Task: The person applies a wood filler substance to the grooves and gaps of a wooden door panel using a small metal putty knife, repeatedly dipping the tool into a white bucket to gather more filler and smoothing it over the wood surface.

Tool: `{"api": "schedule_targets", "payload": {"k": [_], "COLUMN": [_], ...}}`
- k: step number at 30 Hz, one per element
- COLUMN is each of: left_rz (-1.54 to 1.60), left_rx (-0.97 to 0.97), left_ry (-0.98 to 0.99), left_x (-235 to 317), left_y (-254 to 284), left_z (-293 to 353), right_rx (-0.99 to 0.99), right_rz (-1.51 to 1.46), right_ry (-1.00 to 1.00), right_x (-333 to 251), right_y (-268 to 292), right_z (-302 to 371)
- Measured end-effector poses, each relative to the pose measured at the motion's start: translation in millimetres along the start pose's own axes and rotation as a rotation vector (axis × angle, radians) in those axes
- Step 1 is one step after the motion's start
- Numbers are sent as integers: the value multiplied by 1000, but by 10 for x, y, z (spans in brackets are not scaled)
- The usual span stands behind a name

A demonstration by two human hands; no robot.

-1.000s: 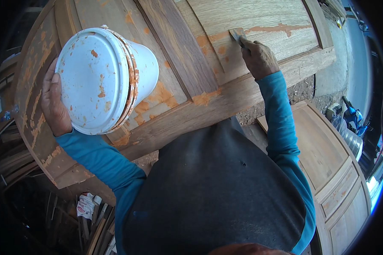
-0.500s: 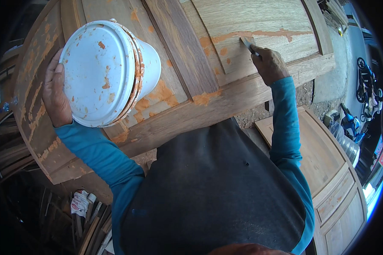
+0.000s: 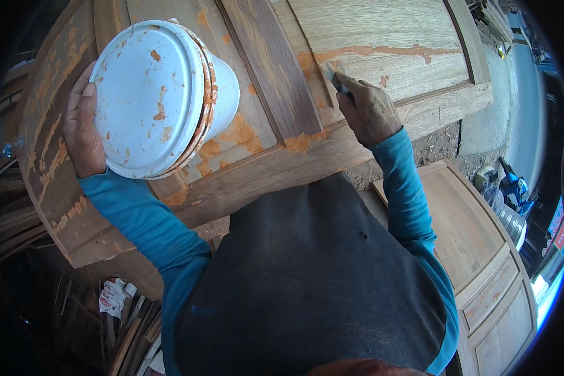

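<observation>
My left hand (image 3: 84,125) grips the left side of a white plastic bucket (image 3: 145,106), its broad round white face turned toward me and its rim smeared with orange putty. The bucket is over a wooden panel door (image 3: 269,75) that carries several orange putty patches (image 3: 304,143). In my right hand (image 3: 373,111) is a putty knife (image 3: 332,70), closed in the fingers, its blade at the door's pale panel just below a long putty streak (image 3: 388,50). Most of the knife's handle is hidden by the hand.
Another wooden panel door (image 3: 467,229) lies to the right. Wood offcuts (image 3: 135,329) are piled at the lower left, with a white printed bag (image 3: 113,297) on them. A silvery round container (image 3: 514,225) and a blue item (image 3: 512,185) are at the far right.
My right hand has moved left with the putty knife along the panel. A small orange smear now shows to its right, where the hand was. The bucket has shifted slightly upward.
</observation>
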State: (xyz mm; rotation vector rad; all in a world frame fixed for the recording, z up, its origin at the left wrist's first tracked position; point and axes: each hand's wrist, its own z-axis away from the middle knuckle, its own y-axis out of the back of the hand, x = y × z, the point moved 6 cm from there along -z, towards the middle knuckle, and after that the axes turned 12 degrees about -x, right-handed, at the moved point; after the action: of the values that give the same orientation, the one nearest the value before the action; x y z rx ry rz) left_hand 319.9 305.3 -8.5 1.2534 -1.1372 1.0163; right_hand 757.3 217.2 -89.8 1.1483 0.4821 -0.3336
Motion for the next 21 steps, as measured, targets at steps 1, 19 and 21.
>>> {"api": "schedule_targets", "payload": {"k": [1, 19, 21], "left_rz": [-2, -28, -25], "left_rx": [3, -3, -13], "left_ry": [2, -8, -25], "left_x": [-9, -2, -28], "left_y": [9, 21, 41], "left_z": [12, -6, 19], "right_rx": [-9, -8, -5], "right_rz": [41, 56, 60], "right_ry": [-18, -58, -66], "right_x": [35, 315, 319], "right_y": [-156, -61, -30], "right_z": [-8, 35, 45]}}
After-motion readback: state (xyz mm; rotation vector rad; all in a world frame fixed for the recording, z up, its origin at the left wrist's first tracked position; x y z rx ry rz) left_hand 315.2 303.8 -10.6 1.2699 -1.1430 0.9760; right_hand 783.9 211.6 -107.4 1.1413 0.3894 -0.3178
